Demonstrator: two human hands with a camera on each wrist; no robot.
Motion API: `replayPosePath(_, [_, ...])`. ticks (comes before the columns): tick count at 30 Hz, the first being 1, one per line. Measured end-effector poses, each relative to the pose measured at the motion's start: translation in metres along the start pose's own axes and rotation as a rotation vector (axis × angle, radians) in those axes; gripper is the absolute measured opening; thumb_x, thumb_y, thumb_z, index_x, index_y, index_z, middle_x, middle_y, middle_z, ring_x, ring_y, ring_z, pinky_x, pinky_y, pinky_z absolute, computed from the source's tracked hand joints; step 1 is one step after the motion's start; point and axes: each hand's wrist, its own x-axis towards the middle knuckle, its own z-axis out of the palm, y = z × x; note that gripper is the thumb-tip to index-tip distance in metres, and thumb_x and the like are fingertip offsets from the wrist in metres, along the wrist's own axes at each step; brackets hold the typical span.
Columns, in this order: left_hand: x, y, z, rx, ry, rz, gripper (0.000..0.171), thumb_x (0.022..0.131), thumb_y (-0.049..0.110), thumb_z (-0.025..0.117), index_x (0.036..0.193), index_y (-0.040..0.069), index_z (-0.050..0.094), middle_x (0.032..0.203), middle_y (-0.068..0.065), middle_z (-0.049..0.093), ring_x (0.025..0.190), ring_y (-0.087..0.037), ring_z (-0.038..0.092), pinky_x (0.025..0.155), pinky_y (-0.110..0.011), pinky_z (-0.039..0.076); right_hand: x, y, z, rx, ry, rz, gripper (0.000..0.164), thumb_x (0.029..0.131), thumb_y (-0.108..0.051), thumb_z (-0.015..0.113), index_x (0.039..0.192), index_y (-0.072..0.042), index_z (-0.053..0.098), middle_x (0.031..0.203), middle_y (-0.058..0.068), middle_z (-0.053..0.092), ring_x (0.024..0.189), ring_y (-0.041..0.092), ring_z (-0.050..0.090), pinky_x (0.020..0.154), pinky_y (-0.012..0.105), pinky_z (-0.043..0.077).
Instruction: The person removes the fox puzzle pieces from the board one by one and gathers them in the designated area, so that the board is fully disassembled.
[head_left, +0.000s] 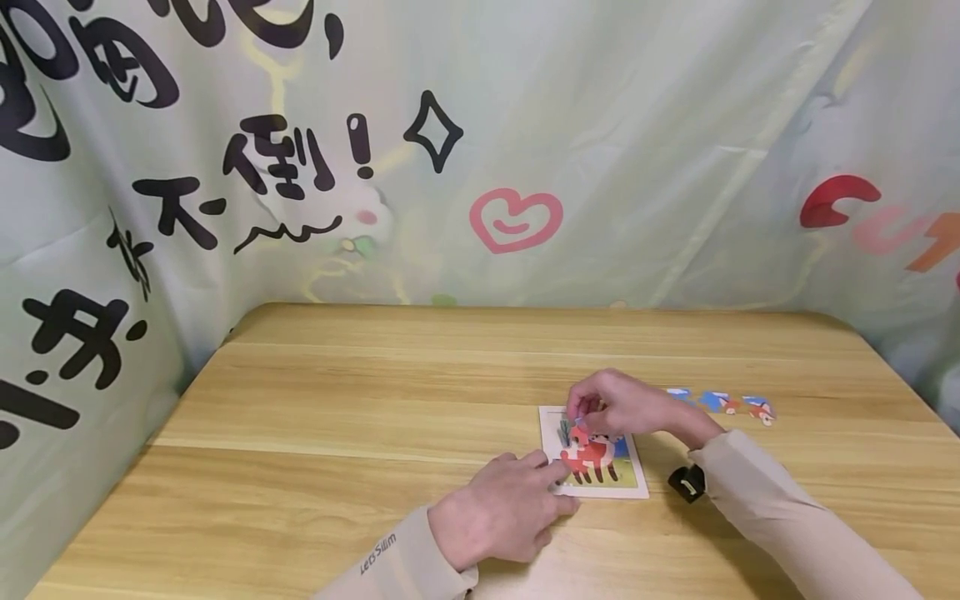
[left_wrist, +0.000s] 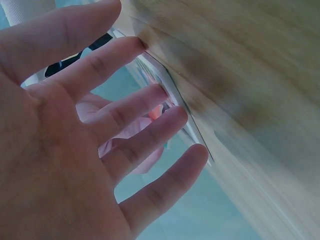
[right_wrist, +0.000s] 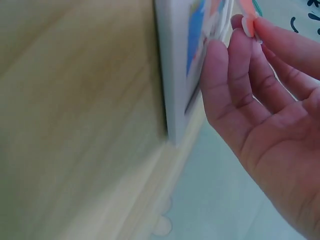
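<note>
A white-framed jigsaw puzzle point(head_left: 641, 475) with a red, four-legged cartoon animal lies on the wooden table. My left hand point(head_left: 506, 507) reaches over its lower left edge, fingers spread and nearly straight, the fingertips at the frame. In the left wrist view those fingers point(left_wrist: 150, 192) stretch toward the frame's rim. Above the upper part of the picture, my right hand point(head_left: 618, 404) pinches a small puzzle piece point(right_wrist: 247, 22) between thumb and fingertips. Orange and white show on the piece, though most of it is hidden. The right hand covers the puzzle's upper right area.
Several loose blue, white and orange puzzle pieces point(head_left: 759, 408) lie in a row on the table point(head_left: 337, 400), right of the puzzle and partly behind the right wrist. A black device point(head_left: 687, 482) sits under that wrist. A printed curtain point(head_left: 615, 167) hangs behind the table.
</note>
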Motion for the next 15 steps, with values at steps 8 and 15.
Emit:
replayPosePath(8, [0.001,0.0,-0.001,-0.01,0.002,0.004,0.047,0.095,0.045,0.068,0.141,0.043,0.059,0.147,0.011,0.047,0.121,-0.01,0.049,0.089,-0.028,0.05,-0.013,0.002,-0.016,-0.056,0.055,-0.012,0.019,0.089,0.012,0.062,0.089,-0.005,0.072,0.085,-0.004,0.068,0.075,0.01,0.06,0.068,0.029,0.054])
replayPosePath(15, [0.002,0.0,-0.001,-0.024,0.003,0.004,0.047,0.095,0.043,0.069,0.141,0.041,0.059,0.144,0.011,0.049,0.117,-0.01,0.049,0.086,-0.026,0.05,-0.027,0.008,-0.027,-0.055,0.08,0.008,0.014,0.091,0.007,0.067,0.089,-0.005,0.073,0.084,-0.005,0.068,0.074,0.01,0.06,0.066,0.028,0.053])
